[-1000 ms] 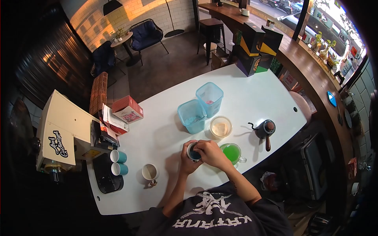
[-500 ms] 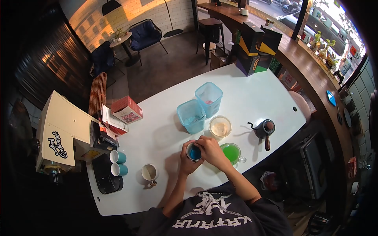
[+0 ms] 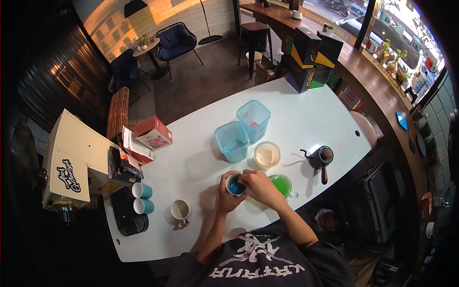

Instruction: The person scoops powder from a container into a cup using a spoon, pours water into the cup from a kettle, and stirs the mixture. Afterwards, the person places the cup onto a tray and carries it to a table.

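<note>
My left hand (image 3: 227, 197) is wrapped round a small cup of blue liquid (image 3: 236, 185) near the table's front edge. Over the cup's right rim, the fingers of my right hand (image 3: 258, 187) are pinched together; whatever they hold is too small to make out. Just right of that hand, partly hidden by it, stands a glass cup of green liquid (image 3: 281, 185). Behind my hands is a round tub with pale powder (image 3: 267, 155). Two light-blue containers (image 3: 233, 143) stand farther back. A mug with a pale inside (image 3: 181, 209) is to the left.
On the white table (image 3: 191, 158) are a dark gooseneck kettle (image 3: 320, 158) at right and stacked black boxes (image 3: 306, 57) at the back. Two teal cups (image 3: 143, 206), a red box (image 3: 153, 133) and a cream machine (image 3: 71, 162) are at left.
My right hand moved slightly back from the cup and then forward again. The blue liquid, mostly covered by my fingers a second ago, now shows.
</note>
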Demonstrator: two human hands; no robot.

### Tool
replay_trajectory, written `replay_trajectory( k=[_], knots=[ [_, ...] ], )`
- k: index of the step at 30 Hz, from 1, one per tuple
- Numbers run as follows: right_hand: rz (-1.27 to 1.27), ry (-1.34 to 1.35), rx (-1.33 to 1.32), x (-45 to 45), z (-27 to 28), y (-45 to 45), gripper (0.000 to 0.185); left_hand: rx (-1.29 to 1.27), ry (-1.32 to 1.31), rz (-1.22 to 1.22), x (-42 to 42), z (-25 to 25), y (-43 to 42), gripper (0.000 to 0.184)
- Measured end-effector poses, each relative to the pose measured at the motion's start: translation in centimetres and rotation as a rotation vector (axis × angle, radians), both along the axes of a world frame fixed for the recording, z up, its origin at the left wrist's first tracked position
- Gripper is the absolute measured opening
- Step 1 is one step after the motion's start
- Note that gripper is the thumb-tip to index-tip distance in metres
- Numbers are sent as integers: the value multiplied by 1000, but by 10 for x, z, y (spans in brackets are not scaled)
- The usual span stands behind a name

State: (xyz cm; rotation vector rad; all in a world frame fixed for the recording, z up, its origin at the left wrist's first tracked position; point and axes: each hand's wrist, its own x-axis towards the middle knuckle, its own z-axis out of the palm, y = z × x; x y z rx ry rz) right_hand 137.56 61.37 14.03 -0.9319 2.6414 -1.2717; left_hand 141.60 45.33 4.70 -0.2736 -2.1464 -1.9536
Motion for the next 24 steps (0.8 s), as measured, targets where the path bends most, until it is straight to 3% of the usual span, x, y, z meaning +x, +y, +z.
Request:
replay_trajectory(
  k=[13,18,24],
  knots=[
    [-48,28,-93,7,-11,-18,12,-35,-35,-5,2,4,-2,78],
    [83,-22,15,11,-9,-9,14,-12,-16,-13,2,7,0,78],
    [-12,22,45,2,0,0,15,52,-6,-4,0,-2,1,79]
  ],
)
